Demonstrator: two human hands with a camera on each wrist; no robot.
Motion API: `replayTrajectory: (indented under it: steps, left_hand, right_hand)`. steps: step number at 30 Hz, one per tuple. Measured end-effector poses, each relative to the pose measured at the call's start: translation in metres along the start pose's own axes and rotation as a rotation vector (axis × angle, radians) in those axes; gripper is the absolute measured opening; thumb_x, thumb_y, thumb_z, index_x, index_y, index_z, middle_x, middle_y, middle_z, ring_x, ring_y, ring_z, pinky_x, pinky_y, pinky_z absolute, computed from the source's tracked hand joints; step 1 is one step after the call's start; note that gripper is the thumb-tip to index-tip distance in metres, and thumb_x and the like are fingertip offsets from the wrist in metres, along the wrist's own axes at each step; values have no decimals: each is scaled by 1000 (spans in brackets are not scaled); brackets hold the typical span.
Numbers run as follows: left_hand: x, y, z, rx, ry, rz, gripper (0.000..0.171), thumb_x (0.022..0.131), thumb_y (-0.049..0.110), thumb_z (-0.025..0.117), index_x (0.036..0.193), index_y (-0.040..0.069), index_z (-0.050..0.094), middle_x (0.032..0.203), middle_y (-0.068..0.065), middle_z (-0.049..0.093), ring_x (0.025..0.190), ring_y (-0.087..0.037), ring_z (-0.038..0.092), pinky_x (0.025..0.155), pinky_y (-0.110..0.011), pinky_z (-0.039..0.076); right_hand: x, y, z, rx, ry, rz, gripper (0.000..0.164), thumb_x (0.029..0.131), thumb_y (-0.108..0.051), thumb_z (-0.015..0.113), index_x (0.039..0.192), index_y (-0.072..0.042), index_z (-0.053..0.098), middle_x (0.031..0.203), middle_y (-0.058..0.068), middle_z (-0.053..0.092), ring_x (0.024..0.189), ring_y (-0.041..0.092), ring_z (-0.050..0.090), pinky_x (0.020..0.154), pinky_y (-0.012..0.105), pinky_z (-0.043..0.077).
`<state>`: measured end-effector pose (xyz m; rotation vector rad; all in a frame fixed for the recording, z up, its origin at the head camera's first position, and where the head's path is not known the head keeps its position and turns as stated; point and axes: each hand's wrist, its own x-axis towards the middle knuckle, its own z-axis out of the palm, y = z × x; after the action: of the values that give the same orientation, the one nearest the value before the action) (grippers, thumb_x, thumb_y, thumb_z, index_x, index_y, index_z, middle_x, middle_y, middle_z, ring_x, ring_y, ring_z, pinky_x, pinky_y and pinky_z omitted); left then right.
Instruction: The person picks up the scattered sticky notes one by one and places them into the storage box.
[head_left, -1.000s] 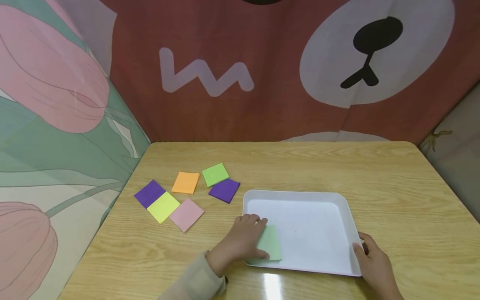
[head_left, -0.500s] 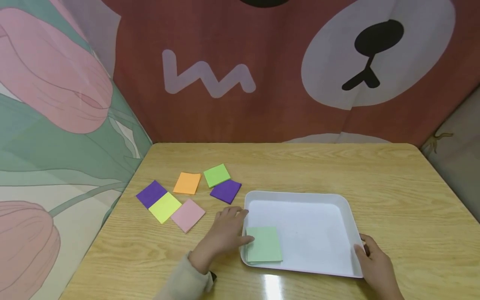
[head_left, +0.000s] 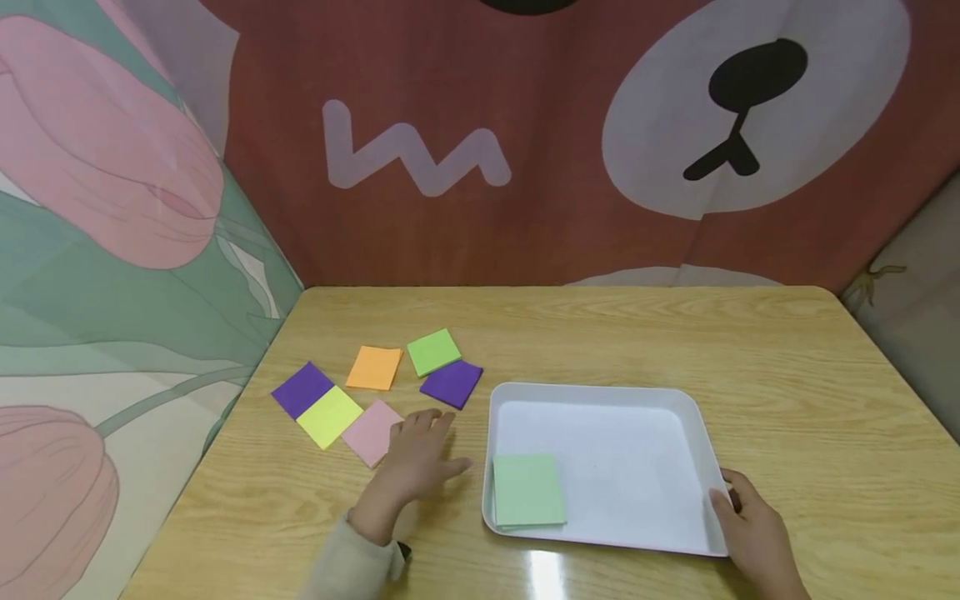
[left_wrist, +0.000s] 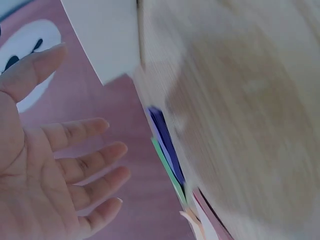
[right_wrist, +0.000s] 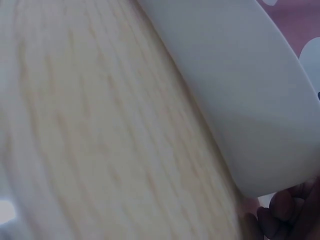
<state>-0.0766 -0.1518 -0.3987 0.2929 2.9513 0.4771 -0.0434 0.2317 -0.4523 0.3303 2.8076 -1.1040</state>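
White tray [head_left: 626,475] up front, and the right hand [head_left: 756,533] has a grip on its right edge. Mint pad [head_left: 528,490] sits in the near left corner of it. Left hand [head_left: 408,462] is empty, fingers loosely stretched out, partly covering the pink pad [head_left: 369,429]. Yellow pad [head_left: 330,417] next to that, touching a purple pad [head_left: 302,390]. Farther back: orange pad [head_left: 374,368], second purple pad [head_left: 452,383], lime pad [head_left: 434,352] touching it. Red cloth [head_left: 450,233] behind everything.

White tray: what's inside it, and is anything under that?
A pale green paper square lies in the near-left corner of the white tray. Its near edge looks layered, so more may sit beneath. The tray floor it covers can't be seen.
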Motion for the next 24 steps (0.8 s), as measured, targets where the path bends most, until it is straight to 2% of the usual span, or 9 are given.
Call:
replayTrajectory:
  steps: [3, 6, 11, 15, 20, 24]
  left_hand:
    - [-2, -8, -1, 15, -4, -57, 66, 73, 42, 64, 122, 1, 44, 121, -23, 46, 110, -40, 38, 86, -56, 30]
    - [-3, -14, -1, 35, -15, -87, 67, 73, 42, 64, 122, 1, 44, 120, -23, 47, 108, -41, 39, 85, -57, 31]
    - [-8, -22, 1, 57, -21, -107, 69, 73, 42, 64, 120, -3, 43, 115, -24, 49, 102, -42, 43, 84, -57, 32]
    - [-11, -29, 0, 63, -26, -118, 68, 73, 41, 64, 118, -5, 44, 111, -24, 51, 98, -43, 45, 82, -56, 33]
    - [-13, -40, -2, 91, -31, -122, 54, 72, 40, 65, 105, 0, 51, 97, -19, 53, 88, -41, 48, 76, -56, 34]
    - [-12, -48, -4, 112, -41, -139, 49, 71, 38, 66, 102, 2, 53, 92, -16, 53, 82, -39, 49, 74, -56, 34]
  right_hand:
    - [0, 0, -1, -6, -5, -6, 34, 90, -16, 39, 118, 3, 39, 82, 19, 54, 74, 29, 50, 61, 43, 45]
    - [0, 0, -1, -14, 5, -17, 33, 90, -15, 39, 117, 3, 40, 79, 17, 54, 72, 28, 50, 60, 42, 44]
    - [-1, -2, -2, -14, 18, -35, 31, 91, -15, 39, 117, 3, 40, 75, 14, 52, 69, 26, 49, 58, 39, 43]
    - [-1, -2, -1, -2, 28, -47, 31, 90, -14, 40, 115, 3, 42, 77, 15, 55, 68, 25, 50, 57, 38, 44]
    - [-1, -2, -1, 4, 30, -36, 30, 90, -13, 40, 115, 3, 41, 75, 14, 53, 68, 24, 49, 56, 37, 43]
    - [-1, -2, 0, -1, 13, -10, 32, 91, -15, 40, 117, 3, 40, 77, 15, 52, 70, 26, 49, 58, 39, 43]
